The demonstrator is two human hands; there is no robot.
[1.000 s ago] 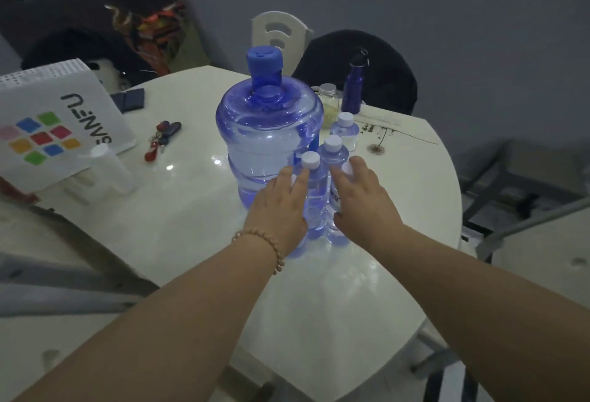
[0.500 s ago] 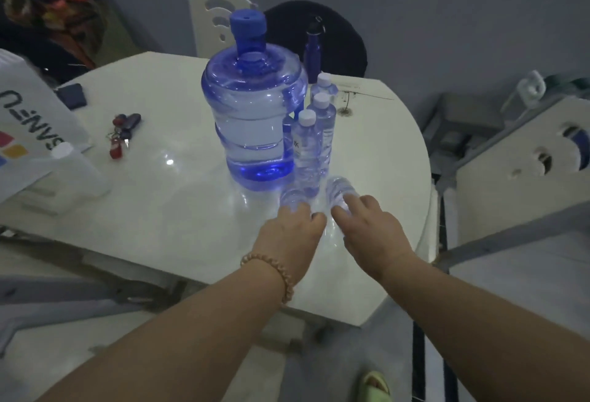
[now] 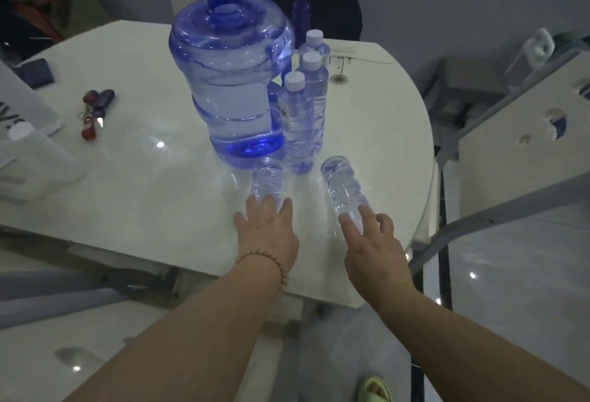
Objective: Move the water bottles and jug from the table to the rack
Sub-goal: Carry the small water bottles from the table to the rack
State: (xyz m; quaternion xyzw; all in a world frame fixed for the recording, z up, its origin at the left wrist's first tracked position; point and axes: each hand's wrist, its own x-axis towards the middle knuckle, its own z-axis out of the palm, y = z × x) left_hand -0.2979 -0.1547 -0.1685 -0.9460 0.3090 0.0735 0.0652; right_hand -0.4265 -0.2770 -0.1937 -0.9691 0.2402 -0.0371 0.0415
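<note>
A big blue water jug (image 3: pixel 230 82) with a blue cap stands on the white round table (image 3: pixel 127 178). Beside it on the right, three small clear water bottles (image 3: pixel 297 120) with white caps stand in a row. My left hand (image 3: pixel 266 232) grips the top end of another small bottle (image 3: pixel 266 178), which is tilted with its base pointing away from me. My right hand (image 3: pixel 373 242) grips a second tilted bottle (image 3: pixel 343 184) the same way. Both held bottles are over the table's near edge; their caps are hidden under my fingers.
A dark blue flask (image 3: pixel 301 9) stands behind the bottles. Keys (image 3: pixel 94 111) and a white box (image 3: pixel 28 152) lie on the table's left. A white panel with round holes (image 3: pixel 517 127) and grey bars stand to the right. A chair (image 3: pixel 338 2) is behind the table.
Both hands took hold of a small bottle each, drew them off the group toward me and tipped them over. The two bottles have spread apart.
</note>
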